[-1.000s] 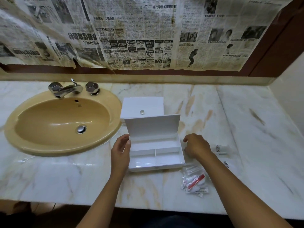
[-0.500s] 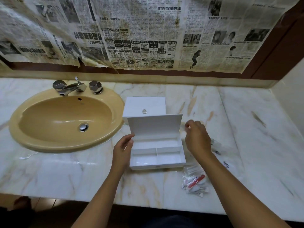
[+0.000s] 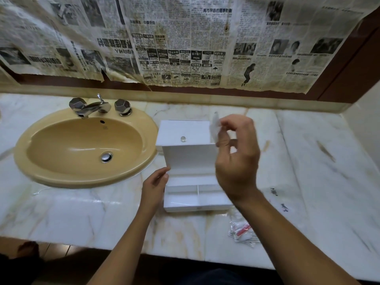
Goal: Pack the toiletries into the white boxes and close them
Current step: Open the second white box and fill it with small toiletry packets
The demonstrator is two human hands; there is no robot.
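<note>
Pinching a small clear plastic sachet (image 3: 214,128) in its fingertip grip, the right hand (image 3: 236,159) hovers above the open white compartmented box (image 3: 195,194), whose empty tray lies just below and nearer the person; the left hand (image 3: 155,187), fingers relaxed, steadies the box's left side on the marble bench (image 3: 82,212).

Single view, head-worn, wide-angle. Looks forward and down across the bench (image 3: 308,161) toward the papered wall (image 3: 185,48). Close range: both forearms enter from the bottom edge, hands mid-frame. Sink (image 3: 86,145) sits left, bench corner right. Straight lines bow near the edges.
</note>
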